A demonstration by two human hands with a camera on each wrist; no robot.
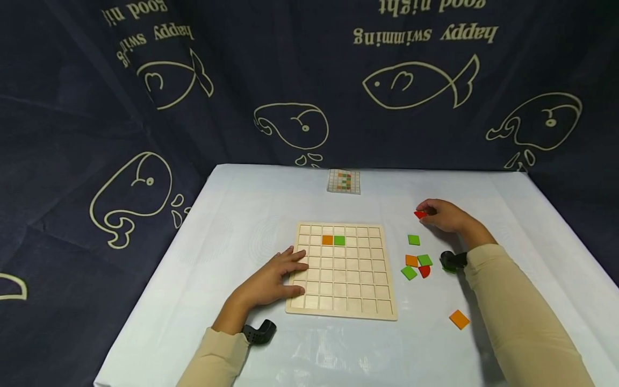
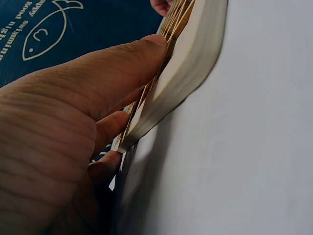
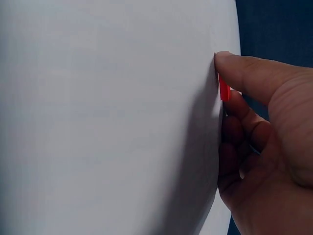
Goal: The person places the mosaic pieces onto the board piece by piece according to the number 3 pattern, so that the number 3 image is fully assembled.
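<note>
A square wooden grid board [image 1: 340,317] lies on the white table, with an orange square tile [image 1: 328,239] and a green square tile [image 1: 339,241] side by side in its upper cells. My left hand [image 1: 273,279] rests on the board's left edge, fingers spread; the left wrist view shows the thumb [image 2: 122,63] on the rim. Right of the board, my right hand [image 1: 442,215] pinches a red tile [image 1: 419,214] between thumb and fingers. In the right wrist view only a thin strip of that red tile [image 3: 224,88] shows, close to the table.
Loose tiles lie right of the board: a green square [image 1: 414,239], an orange one [image 1: 411,260], a red quarter-round [image 1: 424,272] and other green ones. Another orange square [image 1: 459,320] lies nearer. A pattern card [image 1: 344,181] sits at the back. Dark cloth [image 1: 290,54] hangs behind the table.
</note>
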